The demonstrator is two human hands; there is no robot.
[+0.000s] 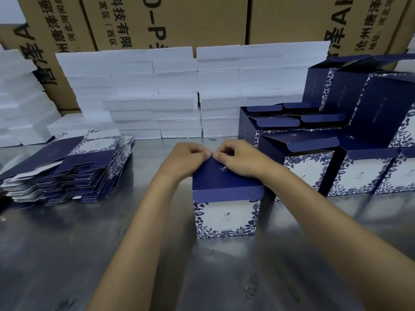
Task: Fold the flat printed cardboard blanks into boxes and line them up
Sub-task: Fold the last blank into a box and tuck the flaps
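Observation:
A navy and white floral box (226,214) stands upright on the steel table (67,254) in front of me. Its navy lid flap slopes up and away. My left hand (186,160) and my right hand (238,159) meet at the flap's far edge, fingers curled, both pinching it. At the left lies a fanned stack of flat printed blanks (65,169). Several folded boxes (336,171) with open lids stand in rows at the right, some stacked higher behind.
White foam blocks (157,90) are piled along the back of the table and at the far left. Large brown shipping cartons (179,19) with black print form a wall behind them.

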